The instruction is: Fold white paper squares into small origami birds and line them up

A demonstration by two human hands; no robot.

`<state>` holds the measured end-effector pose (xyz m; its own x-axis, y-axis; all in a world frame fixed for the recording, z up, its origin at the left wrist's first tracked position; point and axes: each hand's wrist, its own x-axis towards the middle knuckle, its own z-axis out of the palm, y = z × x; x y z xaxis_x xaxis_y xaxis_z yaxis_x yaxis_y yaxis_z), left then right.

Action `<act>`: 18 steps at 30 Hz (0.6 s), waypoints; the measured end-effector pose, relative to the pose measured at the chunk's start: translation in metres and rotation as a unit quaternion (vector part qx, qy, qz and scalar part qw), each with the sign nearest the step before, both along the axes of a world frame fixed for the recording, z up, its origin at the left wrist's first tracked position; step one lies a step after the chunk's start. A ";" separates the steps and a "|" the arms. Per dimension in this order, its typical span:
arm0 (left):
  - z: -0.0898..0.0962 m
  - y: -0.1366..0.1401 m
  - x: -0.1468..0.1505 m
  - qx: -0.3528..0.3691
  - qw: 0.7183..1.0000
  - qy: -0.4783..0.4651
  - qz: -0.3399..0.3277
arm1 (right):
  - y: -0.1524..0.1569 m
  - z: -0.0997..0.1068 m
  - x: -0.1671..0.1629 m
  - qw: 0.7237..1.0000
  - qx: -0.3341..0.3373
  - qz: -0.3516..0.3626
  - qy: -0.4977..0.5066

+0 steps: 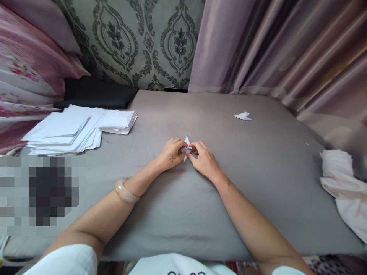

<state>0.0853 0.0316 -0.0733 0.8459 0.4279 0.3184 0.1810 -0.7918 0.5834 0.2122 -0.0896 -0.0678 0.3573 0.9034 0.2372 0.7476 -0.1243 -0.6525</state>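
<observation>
Between my two hands, near the middle of the grey-covered table, is a small piece of folded white paper (pixel 187 141) with pointed ends showing above and below the fingers. My left hand (pixel 172 153) pinches it from the left, thumb and fingers closed on its edge. From the right, my right hand (pixel 204 157) grips the same paper between thumb and fingers. The fingers cover the middle folds. Farther back on the right lies a finished-looking folded paper crane (pixel 243 115), apart from both hands.
At the left sit a stack of white paper sheets (pixel 63 128) and a smaller pile of paper squares (pixel 117 120). Behind them lies a folded black cloth (pixel 97 92). A pale bunched cloth (pixel 340 179) rests at the right edge. Curtains (pixel 223 42) hang along the back right.
</observation>
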 end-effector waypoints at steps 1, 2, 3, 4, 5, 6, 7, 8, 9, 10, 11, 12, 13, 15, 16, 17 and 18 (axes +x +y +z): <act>0.000 0.000 0.000 0.008 1.000 0.001 -0.007 | 0.000 0.001 0.000 1.000 -0.002 0.005 -0.003; 0.000 0.001 0.000 0.014 1.000 0.001 -0.014 | 0.000 0.001 -0.001 1.000 -0.006 0.007 -0.005; 0.000 0.001 0.000 0.018 1.000 0.000 -0.018 | 0.000 0.002 -0.001 1.000 -0.010 0.007 -0.008; 0.000 0.002 -0.001 0.021 1.000 0.000 -0.021 | 0.000 0.002 -0.001 1.000 -0.015 0.006 -0.011; 0.001 0.003 -0.001 0.022 1.000 0.000 -0.021 | -0.001 0.002 -0.002 1.000 -0.020 0.004 -0.015; 0.001 0.004 -0.002 0.022 1.000 0.001 -0.021 | -0.001 0.002 -0.002 0.999 -0.022 0.004 -0.022; 0.001 0.005 -0.003 0.024 0.999 0.002 -0.023 | -0.002 0.002 -0.002 0.999 -0.021 0.005 -0.033; 0.001 0.006 -0.003 0.027 0.999 0.003 -0.026 | -0.002 0.002 -0.002 0.999 -0.017 0.007 -0.046; 0.001 0.007 -0.004 0.032 0.999 0.005 -0.031 | -0.003 0.002 -0.002 0.998 -0.012 0.010 -0.063; 0.001 0.009 -0.004 0.038 0.999 0.008 -0.036 | -0.004 0.001 -0.003 0.997 -0.007 0.014 -0.082; 0.000 0.010 -0.005 0.044 0.998 0.013 -0.040 | -0.005 0.001 -0.003 0.995 -0.005 0.017 -0.099; 0.000 0.011 -0.005 0.050 0.998 0.019 -0.040 | -0.005 0.001 -0.003 0.993 -0.004 0.019 -0.114; 0.000 0.011 -0.005 0.055 0.997 0.026 -0.038 | -0.005 0.001 -0.003 0.992 -0.006 0.020 -0.123; 0.000 0.012 -0.005 0.060 0.997 0.040 -0.026 | -0.004 0.001 -0.003 0.992 -0.010 0.017 -0.122; 0.001 0.011 -0.005 0.059 0.997 0.045 -0.019 | -0.003 0.001 -0.002 0.994 -0.012 0.012 -0.112; 0.001 0.011 -0.005 0.055 0.997 0.048 -0.012 | -0.002 0.001 -0.002 0.995 -0.015 0.005 -0.098; 0.001 0.011 -0.005 0.048 0.998 0.050 -0.006 | -0.001 0.000 -0.001 0.997 -0.018 -0.003 -0.081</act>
<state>0.0805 0.0422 -0.0723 0.8801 0.3894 0.2717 0.2245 -0.8455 0.4844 0.2111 -0.0901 -0.0673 0.3229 0.9102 0.2594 0.8420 -0.1511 -0.5179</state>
